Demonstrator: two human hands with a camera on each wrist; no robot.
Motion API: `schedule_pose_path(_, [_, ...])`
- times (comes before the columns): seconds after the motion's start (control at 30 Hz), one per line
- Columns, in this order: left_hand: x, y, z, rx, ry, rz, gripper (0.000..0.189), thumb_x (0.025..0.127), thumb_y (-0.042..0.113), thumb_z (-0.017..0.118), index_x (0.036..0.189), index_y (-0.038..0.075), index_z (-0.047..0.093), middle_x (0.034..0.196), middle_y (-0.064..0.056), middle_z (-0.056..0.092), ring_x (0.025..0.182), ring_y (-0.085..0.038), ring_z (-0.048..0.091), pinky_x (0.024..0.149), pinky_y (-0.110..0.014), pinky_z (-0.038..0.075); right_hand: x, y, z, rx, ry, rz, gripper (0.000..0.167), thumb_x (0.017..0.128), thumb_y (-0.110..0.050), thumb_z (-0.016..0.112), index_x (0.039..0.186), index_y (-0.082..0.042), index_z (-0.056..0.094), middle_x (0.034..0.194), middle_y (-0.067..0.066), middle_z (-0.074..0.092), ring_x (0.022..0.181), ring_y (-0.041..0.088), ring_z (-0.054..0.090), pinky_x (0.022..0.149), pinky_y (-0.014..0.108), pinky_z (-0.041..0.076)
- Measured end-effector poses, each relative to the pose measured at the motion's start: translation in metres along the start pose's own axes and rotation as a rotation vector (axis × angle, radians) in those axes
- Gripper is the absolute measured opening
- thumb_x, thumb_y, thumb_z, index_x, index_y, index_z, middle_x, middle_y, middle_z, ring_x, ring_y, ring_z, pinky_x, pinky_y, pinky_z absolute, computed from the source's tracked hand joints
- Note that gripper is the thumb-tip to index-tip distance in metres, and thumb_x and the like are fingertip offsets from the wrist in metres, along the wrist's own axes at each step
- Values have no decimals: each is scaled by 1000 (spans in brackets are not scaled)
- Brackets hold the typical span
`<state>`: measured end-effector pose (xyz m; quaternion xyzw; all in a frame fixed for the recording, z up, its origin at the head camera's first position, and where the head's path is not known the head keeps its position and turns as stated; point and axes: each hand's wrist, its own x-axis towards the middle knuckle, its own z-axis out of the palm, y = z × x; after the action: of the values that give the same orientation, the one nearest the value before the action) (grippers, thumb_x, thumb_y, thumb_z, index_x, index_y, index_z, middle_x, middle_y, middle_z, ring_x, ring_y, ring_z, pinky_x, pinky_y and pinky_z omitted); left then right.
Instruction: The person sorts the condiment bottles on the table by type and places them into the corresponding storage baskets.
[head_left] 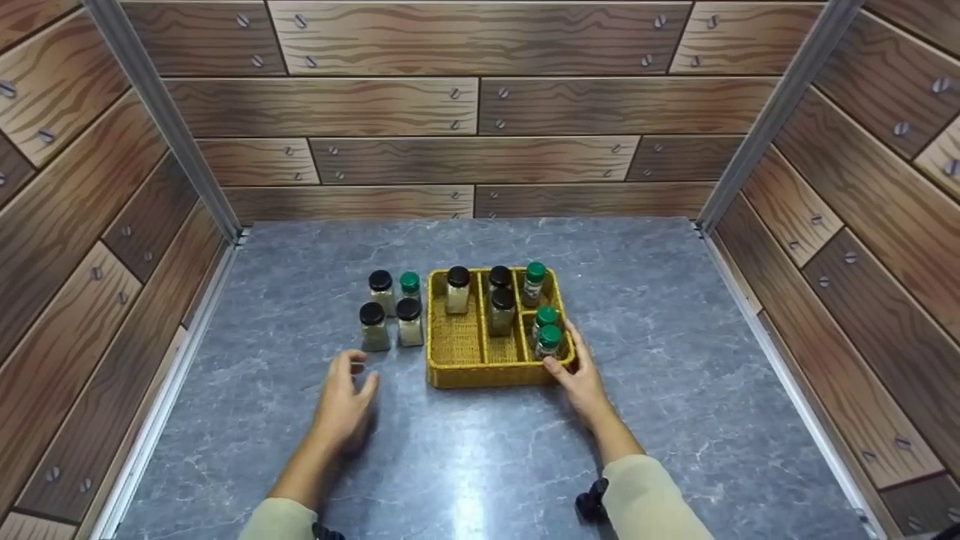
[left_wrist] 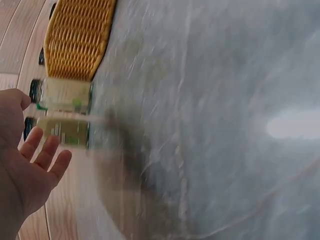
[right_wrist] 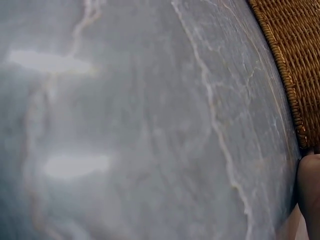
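A yellow woven basket [head_left: 456, 377] with compartments sits on the table, holding several spice jars. My right hand [head_left: 583, 379] grips its front right corner, thumb at the front rim and fingers along the right side. My left hand [head_left: 345, 401] is in front of the loose jars, fingers apart and holding nothing. Nearest to it stands a black-capped spice jar [head_left: 373, 328], with another black-capped jar [head_left: 409, 322] beside it. Behind these stand a third black-capped jar [head_left: 381, 292] and a green-capped jar [head_left: 409, 283]. In the left wrist view, the fingers overlap a jar [left_wrist: 65, 131].
In the basket's left compartment is one black-capped jar [head_left: 457, 291]. The middle compartment has two, the front one [head_left: 502, 311] overlapping the other. A green-capped jar [head_left: 534, 285] occupies the back right compartment; two more, including this jar [head_left: 548, 341], fill the front right. Wood-patterned walls [head_left: 480, 105] surround the grey table [head_left: 660, 315].
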<state>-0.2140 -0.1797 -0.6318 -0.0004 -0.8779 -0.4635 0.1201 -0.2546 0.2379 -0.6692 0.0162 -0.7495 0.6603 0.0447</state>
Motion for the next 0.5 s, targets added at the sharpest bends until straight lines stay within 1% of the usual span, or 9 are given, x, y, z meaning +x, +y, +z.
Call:
schedule_pose_path(0.03, [2,-2,-4,21,-1,-7,32,100,6,71,129,-1,59,127,-26,64,120,-42,66,106,-59,54,0,0,2,3,0,2,83,103,-10,73,173,-19,28,180,21,22,165,44,25,137,62,15])
schedule_pose_path(0.1, [7,-6,-10,59,3,2,34,100,8,72,130,-1,59,128,-27,63,121,-43,66,105,-60,54,0,1,4,2,4,0,82,103,-10,73,172,-19,29,179,21,22,165,44,25,137,63,15])
schedule_pose_path(0.23, [18,-14,-17,96,5,23,36,99,9,73,130,-1,58,130,-27,61,122,-44,65,106,-60,54,-2,0,5,-14,9,4,82,103,-11,73,172,-21,30,180,20,22,165,45,25,137,62,15])
schedule_pose_path(0.3, [25,-16,-20,91,10,35,37,99,8,74,131,-2,58,130,-27,61,121,-45,65,106,-60,55,-2,-1,5,-6,7,5,82,103,-11,73,173,-21,29,180,20,22,165,44,25,137,61,16])
schedule_pose_path(0.5, [48,-15,-27,59,-9,44,46,99,9,75,138,-4,54,135,-27,58,123,-46,64,108,-58,54,-2,-1,1,13,-4,16,83,104,-11,73,173,-21,28,181,17,20,167,38,21,138,58,16])
